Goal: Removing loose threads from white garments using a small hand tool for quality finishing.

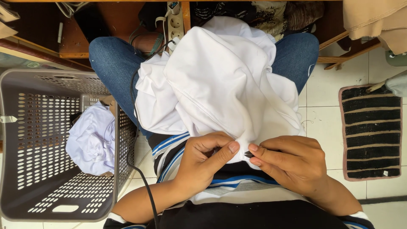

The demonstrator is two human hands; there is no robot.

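On the person's lap, over blue jeans (pixel 111 55), lies a bunched white garment (pixel 220 80) of soft, smooth cloth, its folds running up toward twelve o'clock from the hands. Both hands meet at its near hem, at six o'clock of the cloth. The left hand (pixel 202 159) is curled nearly closed, thumb pressed on a small gathered tuck of the fabric. The right hand (pixel 292 159) pinches the same tuck from three o'clock, fingers closed on the cloth; a small dark thing (pixel 248 153) shows between the two thumbs, too small to identify. At nine o'clock stands a grey perforated plastic basket (pixel 38 140) holding a crumpled white cloth (pixel 91 140). A striped mat (pixel 372 131) lies on the tiled floor at three o'clock.
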